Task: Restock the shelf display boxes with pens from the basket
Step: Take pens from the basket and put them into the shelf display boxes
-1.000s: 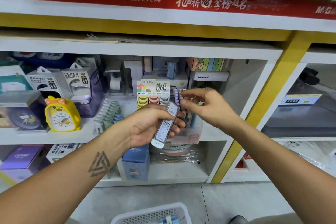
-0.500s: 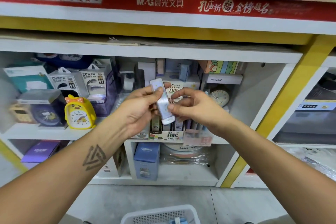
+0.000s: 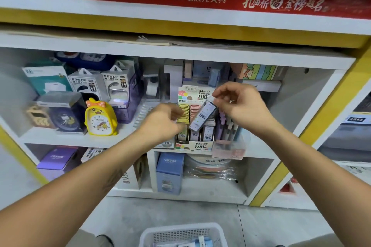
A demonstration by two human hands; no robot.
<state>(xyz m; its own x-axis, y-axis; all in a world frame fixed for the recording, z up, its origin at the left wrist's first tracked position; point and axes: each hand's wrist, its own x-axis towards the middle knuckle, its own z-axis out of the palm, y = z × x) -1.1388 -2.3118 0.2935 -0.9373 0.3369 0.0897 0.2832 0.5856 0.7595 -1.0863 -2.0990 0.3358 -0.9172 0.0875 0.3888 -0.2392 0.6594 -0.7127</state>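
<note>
1. The right hand [image 3: 242, 104] pinches the upper end of a slim lead case [image 3: 203, 115] between the thumb and the fingers; the other fingers are curled.
2. The lead case is tilted, with its top toward the right hand and its lower end over the display box [image 3: 193, 144].
3. The display box stands on the middle shelf [image 3: 66, 139]. It has rows of similar cases inside, yellow and pink ones at the back, and a printed card with "100" on its back wall.
4. The left hand [image 3: 160, 121] is in front of the left part of the display box. Its fingers are bent toward the box, but they are blurred, so I cannot tell if they hold something or only touch the cases.
5. Just right of the display box stands a clear holder [image 3: 228, 146] with purple and white pens [image 3: 226, 124].
6. A white basket [image 3: 181, 233] sits on the floor at the bottom edge, with some packs inside.
7. On the left part of the same shelf there is a yellow duck clock [image 3: 100, 118], and behind it power bank boxes [image 3: 100, 83].
</note>
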